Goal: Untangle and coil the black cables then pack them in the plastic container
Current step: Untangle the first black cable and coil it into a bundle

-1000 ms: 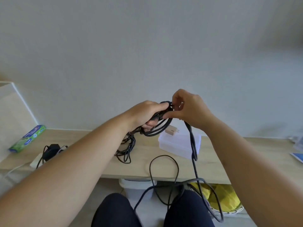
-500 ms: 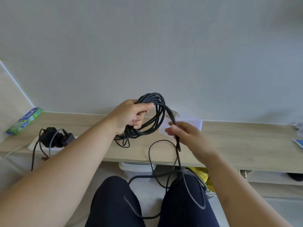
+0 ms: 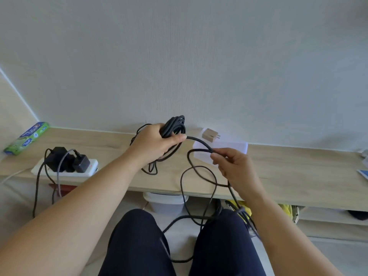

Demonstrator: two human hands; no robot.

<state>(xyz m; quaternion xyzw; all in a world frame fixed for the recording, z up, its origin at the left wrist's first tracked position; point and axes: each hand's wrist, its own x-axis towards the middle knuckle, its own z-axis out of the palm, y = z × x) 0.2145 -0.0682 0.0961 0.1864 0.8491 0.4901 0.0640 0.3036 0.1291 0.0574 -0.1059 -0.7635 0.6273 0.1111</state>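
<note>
My left hand [image 3: 154, 143] grips a coil of thick black cable [image 3: 175, 124] above the wooden desk. From the coil a loose stretch of the same cable [image 3: 199, 141] arcs right to my right hand [image 3: 232, 163], which pinches it between thumb and fingers. The rest of the cable hangs in loops over the desk edge [image 3: 199, 188] and down between my knees. A thinner tangled black cable [image 3: 151, 170] lies on the desk under my left hand. The clear plastic container [image 3: 229, 147] sits on the desk behind my right hand, partly hidden.
A beige plug adapter [image 3: 210, 134] rests on the container. A white power strip [image 3: 65, 169] with black chargers lies at the desk's left, a green box [image 3: 27, 138] beyond it. A white bin [image 3: 165, 203] and a yellow-filled basket [image 3: 286, 210] stand under the desk.
My left hand has lowered the coil toward the desk. My right hand slid along the loose cable and moved right and down, drawing a new arc of cable out from the coil.
</note>
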